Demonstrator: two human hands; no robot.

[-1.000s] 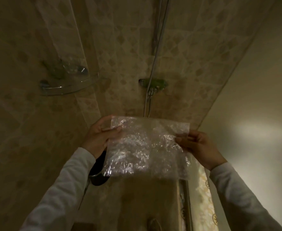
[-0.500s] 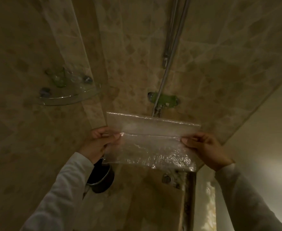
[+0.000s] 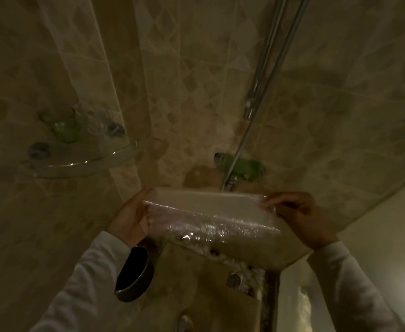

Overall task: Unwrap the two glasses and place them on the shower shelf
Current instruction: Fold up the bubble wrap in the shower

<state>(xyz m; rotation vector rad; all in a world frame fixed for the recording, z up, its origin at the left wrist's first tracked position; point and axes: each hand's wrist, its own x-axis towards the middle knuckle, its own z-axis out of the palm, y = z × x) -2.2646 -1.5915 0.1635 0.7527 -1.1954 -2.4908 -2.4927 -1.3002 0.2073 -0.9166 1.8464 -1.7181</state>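
Note:
A sheet of clear bubble wrap (image 3: 211, 219), folded over on itself, stretches between both hands in the lower middle. My left hand (image 3: 130, 219) grips its left edge and my right hand (image 3: 297, 216) pinches its right edge. No glass shows inside the wrap. Up on the left, a green glass (image 3: 61, 125) and a clear glass (image 3: 93, 121) stand on the glass corner shower shelf (image 3: 81, 166). The clear one is faint and hard to make out.
A chrome shower rail and hose (image 3: 266, 75) run down the tiled wall to a green mixer tap (image 3: 242, 167). A dark round holder (image 3: 134, 276) sticks out below my left wrist. A pale wall closes in on the right.
The bubble wrap was spread flat a second ago; both hands have since folded it over into a narrower strip. The view has tilted down, so shelf and tap sit lower in frame.

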